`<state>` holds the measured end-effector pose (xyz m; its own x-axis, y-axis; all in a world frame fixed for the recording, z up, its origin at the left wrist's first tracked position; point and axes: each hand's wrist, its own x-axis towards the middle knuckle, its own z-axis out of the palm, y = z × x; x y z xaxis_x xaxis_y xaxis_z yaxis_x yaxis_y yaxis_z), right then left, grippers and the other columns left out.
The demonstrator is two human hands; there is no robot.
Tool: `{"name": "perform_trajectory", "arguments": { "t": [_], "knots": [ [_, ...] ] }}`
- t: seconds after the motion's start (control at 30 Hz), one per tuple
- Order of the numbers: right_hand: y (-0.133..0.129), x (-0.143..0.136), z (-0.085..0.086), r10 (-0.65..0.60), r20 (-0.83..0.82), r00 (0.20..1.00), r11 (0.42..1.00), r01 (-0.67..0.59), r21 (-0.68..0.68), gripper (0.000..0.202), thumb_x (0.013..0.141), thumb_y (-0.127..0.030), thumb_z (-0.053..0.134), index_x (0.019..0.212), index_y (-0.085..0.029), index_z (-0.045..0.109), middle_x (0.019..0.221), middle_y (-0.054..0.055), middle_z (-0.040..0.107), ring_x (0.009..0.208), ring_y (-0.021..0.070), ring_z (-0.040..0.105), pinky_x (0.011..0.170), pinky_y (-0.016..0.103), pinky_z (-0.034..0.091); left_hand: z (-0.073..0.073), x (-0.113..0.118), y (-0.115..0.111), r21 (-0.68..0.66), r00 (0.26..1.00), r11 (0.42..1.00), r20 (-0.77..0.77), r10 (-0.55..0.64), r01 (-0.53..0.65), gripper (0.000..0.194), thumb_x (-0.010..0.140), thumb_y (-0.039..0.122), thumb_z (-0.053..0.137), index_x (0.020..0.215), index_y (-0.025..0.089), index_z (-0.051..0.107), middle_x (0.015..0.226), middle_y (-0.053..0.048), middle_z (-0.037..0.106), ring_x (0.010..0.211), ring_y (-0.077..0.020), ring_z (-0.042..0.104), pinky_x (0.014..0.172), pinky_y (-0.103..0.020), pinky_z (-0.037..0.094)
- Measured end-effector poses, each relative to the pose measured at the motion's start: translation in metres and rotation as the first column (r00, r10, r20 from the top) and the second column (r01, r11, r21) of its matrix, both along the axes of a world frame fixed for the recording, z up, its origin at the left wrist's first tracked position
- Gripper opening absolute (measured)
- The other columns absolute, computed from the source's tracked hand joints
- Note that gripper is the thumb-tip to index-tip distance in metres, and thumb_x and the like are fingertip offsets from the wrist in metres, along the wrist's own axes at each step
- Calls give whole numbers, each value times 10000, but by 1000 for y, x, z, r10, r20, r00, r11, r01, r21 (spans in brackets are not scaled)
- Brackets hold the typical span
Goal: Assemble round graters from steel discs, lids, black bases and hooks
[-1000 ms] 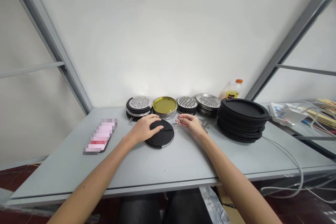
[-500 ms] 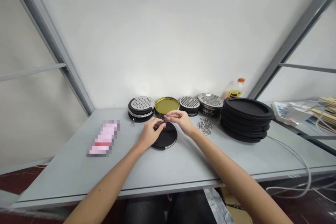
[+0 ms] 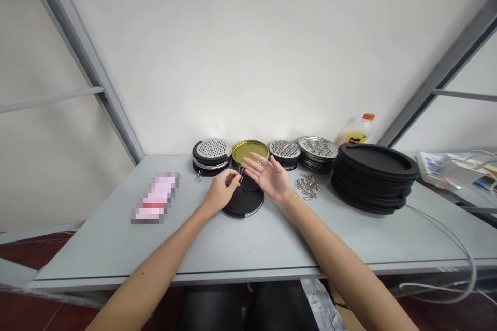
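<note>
My left hand (image 3: 222,190) pinches a small metal clip (image 3: 241,170) between thumb and fingertips, above a round black disc (image 3: 243,206) with a silver edge. My right hand (image 3: 275,181) is open beside it, palm turned up and fingers spread towards the clip. On the table to the right of that hand lies a loose pile of similar metal clips (image 3: 307,186). Another clip (image 3: 199,176) hangs at the front of a black and silver stack topped by a perforated metal disc (image 3: 213,149). My hands partly cover the black disc.
Along the wall stand a gold round lid (image 3: 248,149), a stack with a spiky metal disc (image 3: 285,149) and perforated metal discs (image 3: 319,148). Rightward are a tall stack of black round pieces (image 3: 373,181), a bottle (image 3: 360,130) and a white cable (image 3: 446,230). A pixelated pink rectangle (image 3: 157,196) lies left.
My right hand has turned from a pinch near the clip to an open palm, slightly apart from my left. The left hand still grips the clip. The view has shifted slightly.
</note>
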<state>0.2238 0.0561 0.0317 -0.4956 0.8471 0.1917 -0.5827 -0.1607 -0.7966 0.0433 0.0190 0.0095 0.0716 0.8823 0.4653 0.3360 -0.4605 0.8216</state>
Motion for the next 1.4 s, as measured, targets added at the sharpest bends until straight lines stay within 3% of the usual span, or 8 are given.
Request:
{"name": "perform_trajectory", "arguments": {
  "t": [0.13,0.23,0.33,0.63,0.87,1.03,1.23,1.4],
  "knots": [
    [0,3,0,-47,-32,998,999,48,9,377,831,-341,602,1188,-220,584,1271,90,626,1227,230,555,1094,389,398,-1,-1,-1,-16,1000,1000,-16,8,-8,171,880,326,538,843,165,582,756,-21,638,685,-160,655,691,-273,503],
    [0,3,-3,-77,-16,997,996,78,38,495,716,-134,687,1191,-226,581,1266,76,631,1233,216,550,1083,340,410,-2,0,-2,-13,999,1000,-38,7,-7,173,882,326,537,834,167,586,756,-23,643,688,-162,654,688,-273,500],
    [1,2,-5,-83,-12,996,996,84,36,560,659,-64,714,1181,-221,587,1251,81,641,1240,213,544,1070,320,417,-2,1,-2,-17,999,1000,-47,14,-14,175,882,327,535,836,166,587,766,-28,648,686,-165,656,681,-275,500],
    [3,3,-6,-150,16,988,988,150,24,548,601,-35,753,1102,-226,638,1196,69,675,1238,220,547,1073,320,416,0,1,-2,-30,998,999,-47,30,-31,180,878,333,533,826,169,586,761,-30,652,680,-165,654,672,-275,496],
    [5,5,-6,-201,59,978,978,204,-47,358,738,-175,741,1082,-190,644,1146,82,694,1135,192,625,994,251,498,1,2,-3,-7,998,999,-47,45,-46,177,872,331,540,815,169,587,741,-24,647,660,-161,650,656,-266,491],
    [7,6,-8,-197,67,978,979,200,-42,388,707,-119,736,1073,-213,648,1143,59,696,1125,183,630,990,252,508,2,2,-5,-6,998,999,-46,41,-41,182,869,338,545,813,171,592,739,-21,650,656,-158,649,650,-261,494],
    [6,6,-9,-198,96,975,980,194,54,436,637,-79,722,1042,-235,681,1154,63,691,1166,234,598,1039,382,465,3,3,-5,-7,998,999,-49,39,-39,194,871,350,546,809,173,597,722,-13,648,643,-157,652,640,-261,499],
    [-1,1,-10,-236,331,914,942,131,310,300,708,-238,726,1005,-205,726,1090,76,716,1092,261,624,995,459,457,3,3,-6,-19,1000,1000,-21,0,-1,200,878,359,549,848,170,609,746,-16,648,640,-152,656,643,-259,508]
  ]
}}
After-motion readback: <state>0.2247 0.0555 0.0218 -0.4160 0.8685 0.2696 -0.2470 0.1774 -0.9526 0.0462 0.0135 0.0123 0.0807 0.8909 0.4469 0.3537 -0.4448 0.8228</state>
